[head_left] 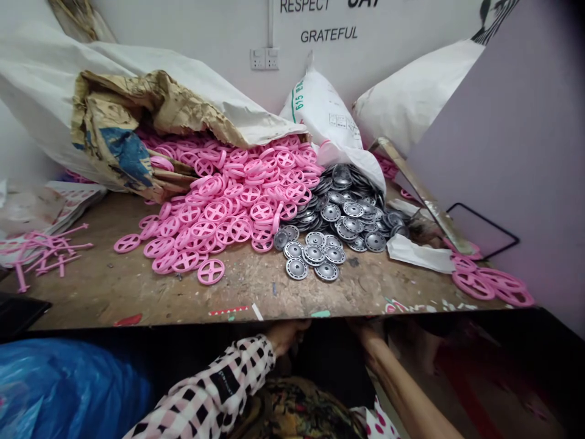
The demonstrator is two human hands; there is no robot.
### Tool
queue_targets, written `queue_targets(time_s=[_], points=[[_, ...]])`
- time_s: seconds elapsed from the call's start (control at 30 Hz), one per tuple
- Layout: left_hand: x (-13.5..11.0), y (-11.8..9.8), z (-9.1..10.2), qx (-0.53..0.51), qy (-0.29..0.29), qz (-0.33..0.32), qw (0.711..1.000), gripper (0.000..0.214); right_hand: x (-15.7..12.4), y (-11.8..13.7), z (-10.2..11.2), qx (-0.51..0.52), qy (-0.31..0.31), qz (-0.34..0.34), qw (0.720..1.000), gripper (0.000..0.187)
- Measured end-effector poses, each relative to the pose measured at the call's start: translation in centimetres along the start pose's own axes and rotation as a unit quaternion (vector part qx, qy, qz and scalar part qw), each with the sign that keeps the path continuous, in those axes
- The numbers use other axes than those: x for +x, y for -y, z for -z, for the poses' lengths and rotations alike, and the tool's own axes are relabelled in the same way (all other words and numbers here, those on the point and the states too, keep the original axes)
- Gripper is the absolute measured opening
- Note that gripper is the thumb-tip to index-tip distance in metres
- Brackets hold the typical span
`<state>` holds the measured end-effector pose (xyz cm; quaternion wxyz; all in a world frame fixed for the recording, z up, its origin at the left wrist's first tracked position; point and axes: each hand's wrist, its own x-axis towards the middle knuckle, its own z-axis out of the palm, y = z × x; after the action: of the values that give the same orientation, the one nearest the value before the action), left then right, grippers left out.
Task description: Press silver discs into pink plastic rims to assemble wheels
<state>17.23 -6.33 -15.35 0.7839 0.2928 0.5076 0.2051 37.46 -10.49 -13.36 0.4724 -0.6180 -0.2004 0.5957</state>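
My left hand [287,335], below a checkered sleeve, reaches to the front edge of the worktable [256,296]. Its fingers are mostly hidden at or under that edge, so I cannot see whether it holds anything. Bare-armed, my right hand [367,334] is at the same edge further right, its fingers also out of sight. On the tabletop above them lies a small group of silver-grey wheel discs [314,253], in front of a larger heap of such discs [350,210]. Left of these spreads a big pile of pink spoked plastic wheels [217,211].
A torn paper-lined sack [159,100] spills the pink wheels. White sacks [320,110] stand against the wall. Pink plastic rods [50,253] lie at left, larger pink rings [493,285] at right beside a metal bar [425,198]. A blue plastic bag [68,390] sits below, left.
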Motion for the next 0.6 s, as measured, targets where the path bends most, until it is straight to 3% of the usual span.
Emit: queue_targets(time_s=[0.17, 0.3, 0.37, 0.47, 0.6], points=[[-3.5, -0.3, 0.4, 0.040, 0.091, 0.017, 0.995, 0.049, -3.8, -0.3, 3.8, -0.024, 0.081, -0.031, 0.996, 0.038], [-4.6, 0.2, 0.3, 0.121, 0.099, 0.030, 0.987, 0.046, -4.5, -2.4, 6.2, -0.050, 0.040, -0.004, 0.998, 0.047], [-4.3, 0.7, 0.3, 0.179, 0.072, 0.026, 0.981, 0.042, -3.6, -3.0, 6.7, -0.129, -0.014, 0.016, 0.991, 0.049], [-4.2, 0.9, 0.9, 0.271, 0.029, 0.005, 0.962, 0.033, -2.5, -3.3, 7.1, -0.266, -0.097, 0.039, 0.958, 0.050], [-7.2, -1.0, 2.8, 0.348, 0.030, -0.029, 0.937, 0.017, -3.1, -4.1, 7.7, -0.286, -0.078, 0.009, 0.955, 0.060]])
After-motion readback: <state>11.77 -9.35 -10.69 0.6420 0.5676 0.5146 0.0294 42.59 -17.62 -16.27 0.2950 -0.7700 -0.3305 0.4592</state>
